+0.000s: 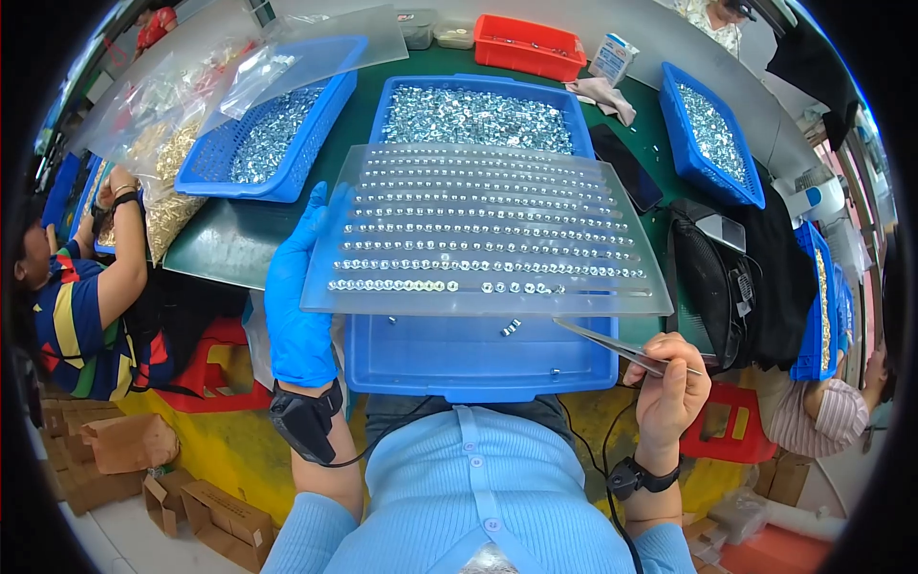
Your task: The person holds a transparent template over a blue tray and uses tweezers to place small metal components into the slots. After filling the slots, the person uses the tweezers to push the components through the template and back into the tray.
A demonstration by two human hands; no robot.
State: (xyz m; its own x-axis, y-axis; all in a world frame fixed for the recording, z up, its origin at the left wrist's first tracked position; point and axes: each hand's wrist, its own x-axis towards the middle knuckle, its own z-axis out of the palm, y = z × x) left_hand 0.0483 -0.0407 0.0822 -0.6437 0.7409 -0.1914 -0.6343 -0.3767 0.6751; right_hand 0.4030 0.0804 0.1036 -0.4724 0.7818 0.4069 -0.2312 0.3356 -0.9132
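Observation:
My left hand (298, 311), in a blue glove, grips the left edge of a translucent plate (402, 302), its thumb along the side. Rows of small shiny metal pieces (488, 230) sit in the plate; the nearest row has a gap near its middle and bare slot at its right end. In my right hand (671, 390), bare, metal tweezers (612, 342) are pinched, their tips just below the plate's near edge. I see nothing between those tips. Under the plate's near side is a shallow blue tray (430, 354) with a few loose metal pieces (512, 328).
Behind the plate stands a blue basket (478, 79) full of metal pieces, with others at left (287, 191) and right (712, 196). A red bin (526, 62) is farther back. A dark phone (628, 167) and black bag (703, 287) lie right. A co-worker's arm (126, 277) shows left.

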